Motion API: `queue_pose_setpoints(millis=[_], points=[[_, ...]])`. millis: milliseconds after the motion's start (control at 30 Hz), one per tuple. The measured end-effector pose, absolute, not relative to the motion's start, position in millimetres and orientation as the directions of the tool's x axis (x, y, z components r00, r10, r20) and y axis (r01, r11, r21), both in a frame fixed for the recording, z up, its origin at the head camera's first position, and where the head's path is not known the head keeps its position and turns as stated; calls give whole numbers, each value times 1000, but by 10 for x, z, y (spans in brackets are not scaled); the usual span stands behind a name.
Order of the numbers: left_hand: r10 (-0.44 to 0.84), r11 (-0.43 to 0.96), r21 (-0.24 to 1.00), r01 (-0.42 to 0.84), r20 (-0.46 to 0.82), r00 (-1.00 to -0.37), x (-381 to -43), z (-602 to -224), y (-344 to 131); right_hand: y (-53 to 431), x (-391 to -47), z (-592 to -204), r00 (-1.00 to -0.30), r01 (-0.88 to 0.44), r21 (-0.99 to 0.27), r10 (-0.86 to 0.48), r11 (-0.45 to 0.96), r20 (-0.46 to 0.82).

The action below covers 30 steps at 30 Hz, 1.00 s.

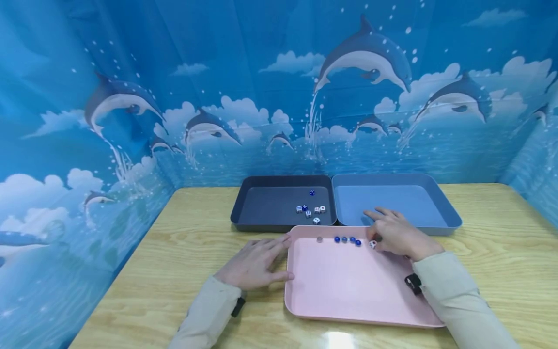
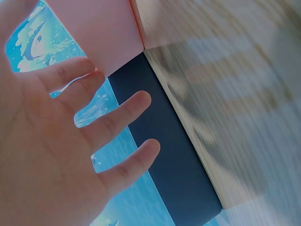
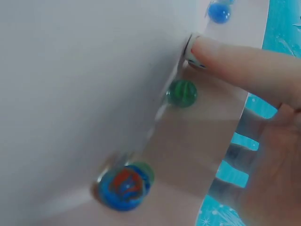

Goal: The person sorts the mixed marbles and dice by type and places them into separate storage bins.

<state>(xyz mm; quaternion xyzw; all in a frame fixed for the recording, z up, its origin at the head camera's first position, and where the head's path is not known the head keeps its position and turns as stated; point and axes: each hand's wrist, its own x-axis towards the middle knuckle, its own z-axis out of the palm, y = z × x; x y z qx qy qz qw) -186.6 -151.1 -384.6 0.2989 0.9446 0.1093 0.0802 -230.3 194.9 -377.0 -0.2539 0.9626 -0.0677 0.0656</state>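
Observation:
My right hand (image 1: 398, 237) reaches over the far wall of the pink tray (image 1: 348, 286), its thumb and finger at a white die (image 1: 372, 244). In the right wrist view a fingertip covers one side of the die (image 3: 192, 52) where tray floor meets wall. Beside it lie a green marble (image 3: 182, 93) and a blue-and-orange swirled marble (image 3: 124, 187), both hidden by the hand in the head view. Several blue marbles (image 1: 344, 240) and a clear marble (image 1: 319, 239) line the far wall. My left hand (image 1: 257, 264) rests at the tray's left rim, fingers spread.
Behind the pink tray stands a dark grey tray (image 1: 266, 206) with several white dice (image 1: 316, 221) and blue dice (image 1: 312, 192) toward its right side. A blue-grey tray (image 1: 392, 198) adjoins it on the right. A dolphin-print curtain (image 1: 261, 97) hangs behind the wooden table (image 1: 161, 271).

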Motion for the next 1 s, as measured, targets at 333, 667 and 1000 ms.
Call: queue_pose_setpoints(millis=[333,667,1000], points=[[576,803,255,539,-98,-811,-1870,-3837,-1513,1933,-2300,-3766,-865,-478,-162,-495,863,-86],[586,794,261,549,-88,-806,-1851,-3859,-1523,1937,-2283,-3801,-858,-481,-211,-506,851,-85],[586,797,240,555,-79,-807,-1863,-3862,-1510,1937,-2281,-3785,-858,-488,-229,-511,842,-51]])
